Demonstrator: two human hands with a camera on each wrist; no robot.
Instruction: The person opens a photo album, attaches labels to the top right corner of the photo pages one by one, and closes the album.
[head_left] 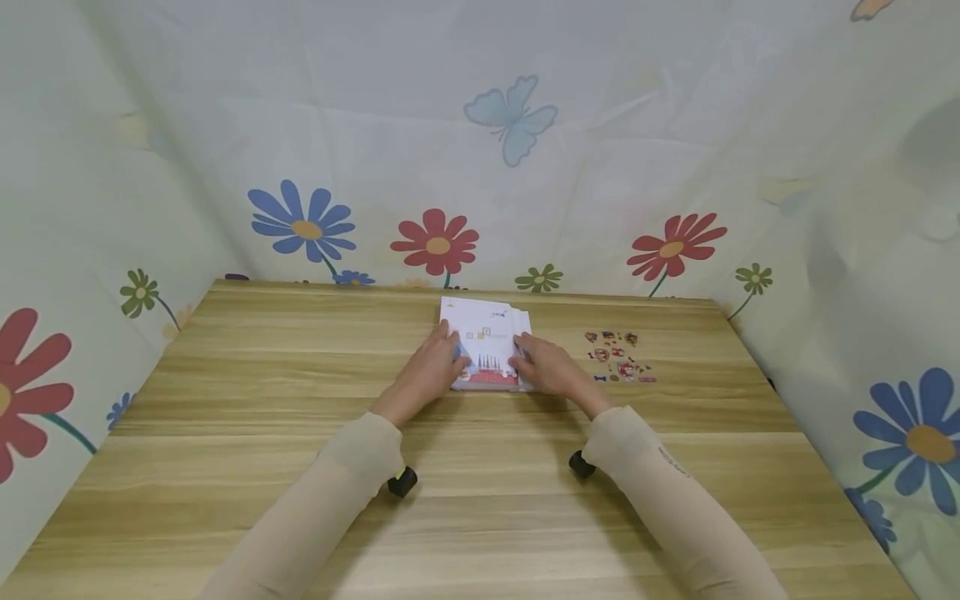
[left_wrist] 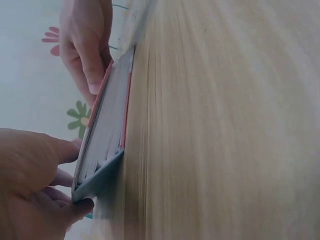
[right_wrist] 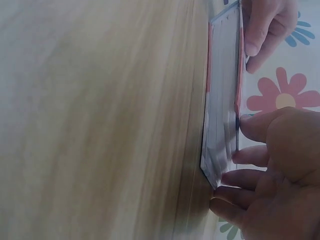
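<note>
A thick book (head_left: pixel 486 315) with a white cover lies on the wooden table, a blue and red picture along its near end. My left hand (head_left: pixel 429 367) holds its left side; in the left wrist view the thumb is at the cover's edge and the fingers (left_wrist: pixel 80 206) reach round the bluish spine. On the opposite side my right hand (head_left: pixel 551 365) grips the book, thumb on the cover's edge and fingers (right_wrist: pixel 240 196) against the page side. Both wrist views show the page block (right_wrist: pixel 222 95) between the two covers. Part of a white layer juts out at the book's upper right.
Several small colourful stickers (head_left: pixel 621 357) lie spread on the table (head_left: pixel 315 333) to the right of my right hand. Behind the table's far edge hangs a white curtain (head_left: pixel 360 133) printed with flowers and a butterfly. Black wrist devices (head_left: pixel 402 482) show below both sleeves.
</note>
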